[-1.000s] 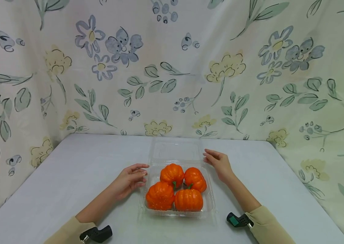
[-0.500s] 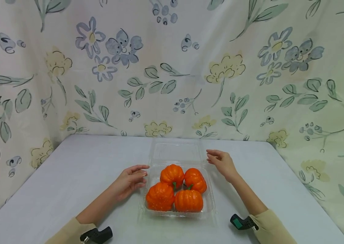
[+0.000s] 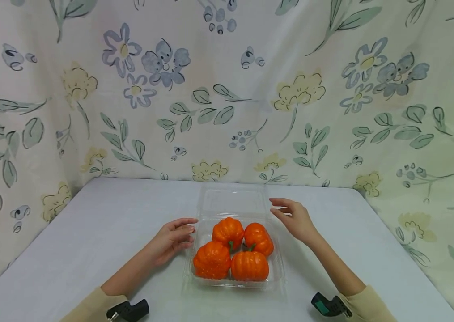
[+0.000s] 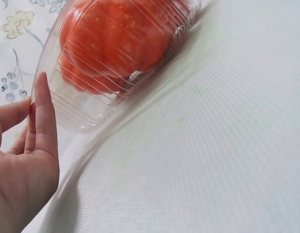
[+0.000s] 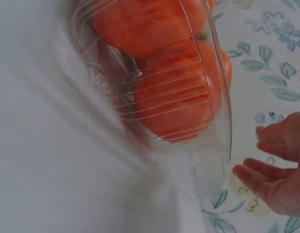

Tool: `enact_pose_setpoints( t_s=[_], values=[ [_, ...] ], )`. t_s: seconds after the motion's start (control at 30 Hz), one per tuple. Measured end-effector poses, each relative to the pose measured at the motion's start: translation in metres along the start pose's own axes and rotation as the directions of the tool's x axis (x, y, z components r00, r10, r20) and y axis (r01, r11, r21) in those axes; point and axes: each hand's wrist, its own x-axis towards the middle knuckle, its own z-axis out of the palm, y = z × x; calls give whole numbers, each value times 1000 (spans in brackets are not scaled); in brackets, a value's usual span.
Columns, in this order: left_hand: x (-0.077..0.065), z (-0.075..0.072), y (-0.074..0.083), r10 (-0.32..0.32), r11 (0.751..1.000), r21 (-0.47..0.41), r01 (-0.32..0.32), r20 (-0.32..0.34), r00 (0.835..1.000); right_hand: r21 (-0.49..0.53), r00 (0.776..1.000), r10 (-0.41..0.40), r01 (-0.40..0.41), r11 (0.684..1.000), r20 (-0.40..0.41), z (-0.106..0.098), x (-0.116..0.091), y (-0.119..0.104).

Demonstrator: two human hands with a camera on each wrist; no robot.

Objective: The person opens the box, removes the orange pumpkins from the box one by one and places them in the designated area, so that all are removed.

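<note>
A clear plastic clamshell box [image 3: 277, 264] lies open, its lid [image 3: 232, 201] folded back behind the base. Several small orange pumpkins with green stems sit in it; one pumpkin [image 3: 212, 260] is front left, another pumpkin [image 3: 249, 266] front right. My left hand [image 3: 170, 240] is at the box's left side. In the left wrist view its straight fingers [image 4: 44, 116] lie against the outer wall, the thumb near the rim. Beside the lid's right edge, my right hand [image 3: 297, 222] is held with fingers slightly bent and nothing between them; the right wrist view shows it apart from the base.
A white cloth covers the table [image 3: 126, 214]. Behind and to both sides hangs a floral curtain [image 3: 227, 134]. A black wrist device [image 3: 128, 309] is worn on the left arm and a similar device [image 3: 331, 305] on the right.
My right hand has moved slightly away to the right and back toward the lid, its thumb and fingers parting more. The left hand, box and pumpkins stay as they were.
</note>
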Motion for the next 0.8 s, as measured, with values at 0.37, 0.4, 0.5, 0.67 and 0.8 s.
enact_pose_setpoints(
  t_s=[0.37, 0.4, 0.5, 0.67, 0.8],
  values=[
    [0, 1, 0, -12, 1000, -2, 12, -2, 1000, 52, 995, -38, 33, 998, 90, -7, -21, -17],
    [0, 1, 0, -12, 1000, -1, 12, -2, 1000, 56, 994, -43, 37, 998, 101, -8, -22, -18],
    [0, 1, 0, -11, 1000, 1, 11, -1, 1000, 61, 990, -57, 50, 997, 127, -8, -26, -21],
    [0, 1, 0, -8, 1000, -1, 8, 4, 1000, 74, 980, -79, 66, 995, 181, -7, -29, -23],
    [0, 1, 0, -10, 1000, -5, 10, 7, 1000, 95, 966, -93, 71, 993, 242, -6, -30, -24]
  ],
)
